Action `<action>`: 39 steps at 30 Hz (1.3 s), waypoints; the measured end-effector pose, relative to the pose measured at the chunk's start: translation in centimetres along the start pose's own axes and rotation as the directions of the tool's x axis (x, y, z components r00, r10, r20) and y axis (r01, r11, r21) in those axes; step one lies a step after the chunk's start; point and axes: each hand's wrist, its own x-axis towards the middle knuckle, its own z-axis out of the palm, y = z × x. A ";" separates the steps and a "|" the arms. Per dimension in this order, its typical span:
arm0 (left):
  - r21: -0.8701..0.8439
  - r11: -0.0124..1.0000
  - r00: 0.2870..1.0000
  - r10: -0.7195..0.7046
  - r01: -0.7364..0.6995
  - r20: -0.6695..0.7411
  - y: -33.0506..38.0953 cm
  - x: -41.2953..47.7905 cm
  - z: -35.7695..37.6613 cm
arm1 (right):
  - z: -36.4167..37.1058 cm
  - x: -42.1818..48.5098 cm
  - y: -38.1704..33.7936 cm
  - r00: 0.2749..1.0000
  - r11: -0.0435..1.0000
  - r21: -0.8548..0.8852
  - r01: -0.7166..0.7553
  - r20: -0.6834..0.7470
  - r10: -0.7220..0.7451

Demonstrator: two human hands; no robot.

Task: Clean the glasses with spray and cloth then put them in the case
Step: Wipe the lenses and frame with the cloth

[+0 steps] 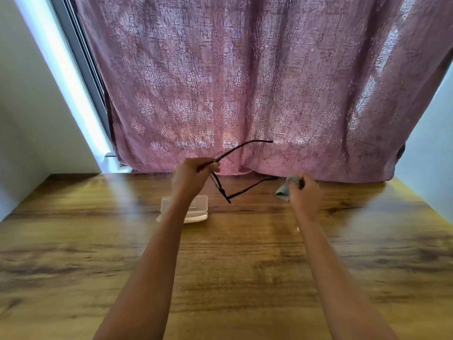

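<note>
1. The left hand (190,176) is raised above the table, fingers curled shut around the dark-framed glasses (221,186) at the corner where one temple arm meets the front.
2. The glasses hang in the air between the two hands with both temple arms unfolded. One arm rises from the left fist up and to the right, in front of the curtain. The front of the frame drops down from the fist, and the second arm runs from its lower corner out to the right, toward the other hand.
3. The right hand (305,192) is closed in a loose fist around a bunched grey-blue cloth (285,190), which sticks out from the thumb side of the fist. The cloth is near the tip of the lower temple arm; whether they touch cannot be told.
4. A white glasses case (198,207) lies on the table below the left wrist, partly hidden by the forearm. It seems to be open, with the lid tipped back, though blur makes this uncertain.
5. The wooden table (245,278) has a strong brown grain and spreads under both forearms.
6. A pink patterned curtain (245,82) hangs behind the table, its hem reaching the far edge. A strip of window frame (81,62) shows to its left.
</note>
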 end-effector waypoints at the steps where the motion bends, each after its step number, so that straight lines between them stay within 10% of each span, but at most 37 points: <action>1: -0.049 0.999 1.000 -0.019 0.020 0.017 -0.1 0.2 -0.2 | 0.1 -0.1 0.2 0.997 0.995 0.058 -0.080 0.012 0.080; 7: -0.330 0.911 0.964 -0.194 0.246 0.184 -1.2 1.1 -1.5 | 0.2 0.0 1.5 0.872 0.853 0.267 -0.447 0.342 0.350; 14: -0.362 0.629 0.690 -0.411 0.688 0.596 -2.5 1.1 -1.9 | -0.6 -0.1 -0.5 0.786 0.823 0.441 -0.358 0.618 0.011; 23: -0.220 0.442 0.432 -0.466 0.869 0.772 -4.0 0.2 -0.3 | -1.2 0.3 -2.1 0.758 0.698 0.611 -0.373 0.635 -0.151; 35: -0.265 0.432 0.491 -0.582 0.862 0.648 -2.1 -0.4 1.5 | -0.2 0.0 -2.8 0.822 0.537 0.722 -0.436 0.562 -0.088; 39: -0.253 0.678 0.720 -0.605 0.690 0.340 -1.3 -0.7 1.7 | 0.2 -0.2 -3.0 0.857 0.533 0.739 -0.413 0.513 -0.046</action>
